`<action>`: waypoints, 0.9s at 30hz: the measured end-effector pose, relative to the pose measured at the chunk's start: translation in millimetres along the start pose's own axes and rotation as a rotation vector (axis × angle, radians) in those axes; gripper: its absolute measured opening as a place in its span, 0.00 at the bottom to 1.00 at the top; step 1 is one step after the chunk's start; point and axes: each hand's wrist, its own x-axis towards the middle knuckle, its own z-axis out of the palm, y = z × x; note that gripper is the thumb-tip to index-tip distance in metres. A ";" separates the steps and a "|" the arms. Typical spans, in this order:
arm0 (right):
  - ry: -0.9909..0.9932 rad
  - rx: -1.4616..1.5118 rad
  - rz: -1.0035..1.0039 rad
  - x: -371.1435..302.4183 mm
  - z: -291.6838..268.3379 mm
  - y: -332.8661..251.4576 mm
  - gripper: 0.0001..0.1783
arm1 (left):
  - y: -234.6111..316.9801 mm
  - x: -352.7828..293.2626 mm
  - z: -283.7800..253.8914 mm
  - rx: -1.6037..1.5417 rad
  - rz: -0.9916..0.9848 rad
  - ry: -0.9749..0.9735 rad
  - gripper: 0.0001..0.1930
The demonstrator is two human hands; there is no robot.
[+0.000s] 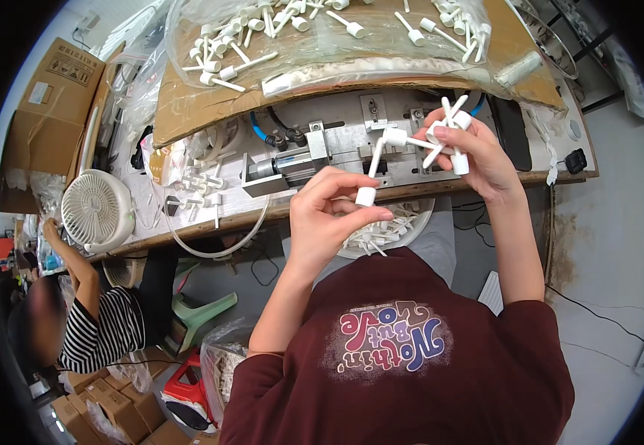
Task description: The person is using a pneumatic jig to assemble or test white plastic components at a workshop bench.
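Between the thumb and fingers of my left hand (318,219) is a white cap with a stem (366,196), cap low and stem pointing up. My right hand (487,157) is closed round several more white stemmed caps (460,163), which cross at different angles. Another stemmed cap (394,138) lies sideways between the hands, its stem reaching toward my right fingers; whether they grip it I cannot tell. Both hands are raised in front of a metal clamping fixture (292,159) on the bench.
A cardboard sheet (211,111) over the bench bears a plastic bag with many stemmed caps (354,30). A white tub of such caps (411,233) sits below the bench edge. At left are a white fan (98,210), a cardboard box (47,126) and a person in a striped shirt (103,330).
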 end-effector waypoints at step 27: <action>-0.031 -0.012 0.029 -31.3 -2.7 12.6 0.12 | -33.4 15.1 17.2 0.991 0.304 -0.009 0.14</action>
